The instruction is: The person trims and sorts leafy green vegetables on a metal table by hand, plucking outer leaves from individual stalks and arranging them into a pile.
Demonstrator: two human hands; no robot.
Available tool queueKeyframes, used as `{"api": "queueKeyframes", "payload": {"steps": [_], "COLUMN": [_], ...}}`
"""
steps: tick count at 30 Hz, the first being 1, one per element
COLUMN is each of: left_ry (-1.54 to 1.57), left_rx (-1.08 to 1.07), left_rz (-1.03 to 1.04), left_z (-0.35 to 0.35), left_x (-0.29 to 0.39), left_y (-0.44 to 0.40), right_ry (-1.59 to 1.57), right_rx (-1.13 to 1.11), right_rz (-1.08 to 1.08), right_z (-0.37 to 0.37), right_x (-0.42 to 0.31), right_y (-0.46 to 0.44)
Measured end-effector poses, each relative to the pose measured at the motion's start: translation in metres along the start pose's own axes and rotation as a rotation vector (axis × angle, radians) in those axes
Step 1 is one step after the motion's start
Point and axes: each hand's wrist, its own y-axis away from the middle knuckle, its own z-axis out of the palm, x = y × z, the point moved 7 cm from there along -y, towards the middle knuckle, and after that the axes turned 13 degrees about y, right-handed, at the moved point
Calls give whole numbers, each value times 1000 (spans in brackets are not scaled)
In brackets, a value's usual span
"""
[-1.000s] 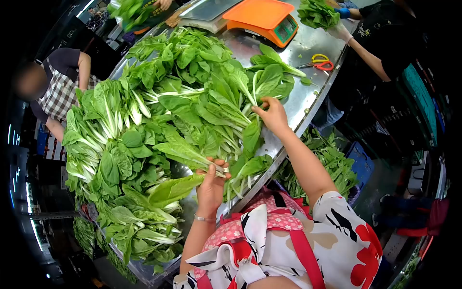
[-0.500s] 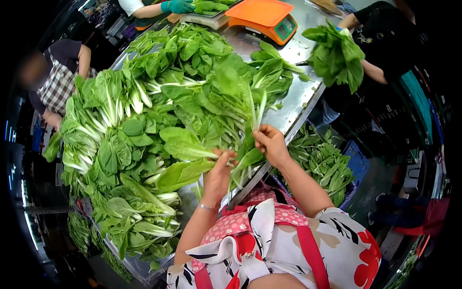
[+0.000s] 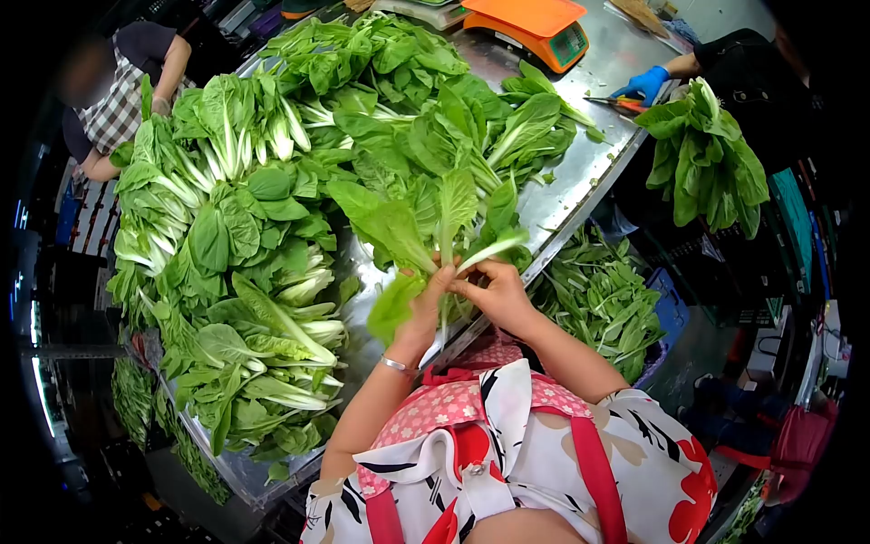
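Note:
My left hand (image 3: 424,313) is closed around the pale stems of a few leafy greens (image 3: 391,227), whose broad leaves fan out above it. Pressed close beside it, my right hand (image 3: 498,295) pinches a leaf with a thick white stalk (image 3: 494,249). The fingertips of both hands meet at the stem ends, over the near edge of the metal table (image 3: 367,313). Just beyond my hands lies a loose heap of the same greens (image 3: 435,136). To the left, bunches with white stems (image 3: 231,136) are piled along the table.
An orange scale (image 3: 535,23) stands at the far end. At right, a co-worker's blue-gloved hand (image 3: 645,84) is at orange-handled scissors (image 3: 621,103), near a hanging bunch (image 3: 711,163). Below the table edge, a crate holds leaves (image 3: 598,299). Another person (image 3: 127,91) is at left.
My hands have come together, the right moving down and left with a white-stalked leaf. The co-worker's bunch at right has moved lower and further right. The teal-gloved hand at the top has left view.

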Motion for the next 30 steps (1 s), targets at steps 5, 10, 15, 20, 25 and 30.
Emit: {"api": "queueKeyframes", "payload": {"steps": [5,10,15,20,25,30], "left_ry": [4,150,24,-89,-209,-168], "left_rx": [-18,61,122,89,25,87], "left_rz": [-19,27,-3,27,30,15], "left_z": [-2,-5,-27,-16,-18,-18], "left_x": [3,2,-11,3,1,5], "left_y": [5,6,7,11,18,29], "right_ry": [63,46,79,-471,-466,62], "right_rx": [57,73,22,-7,-68,37], "right_rz": [-64,-203,-351,139,213,-269], "right_z": [-3,-4,1,-5,8,7], "right_x": [-27,-32,-43,-22,-11,-31], "right_y": [6,1,11,2,-3,-6]}}
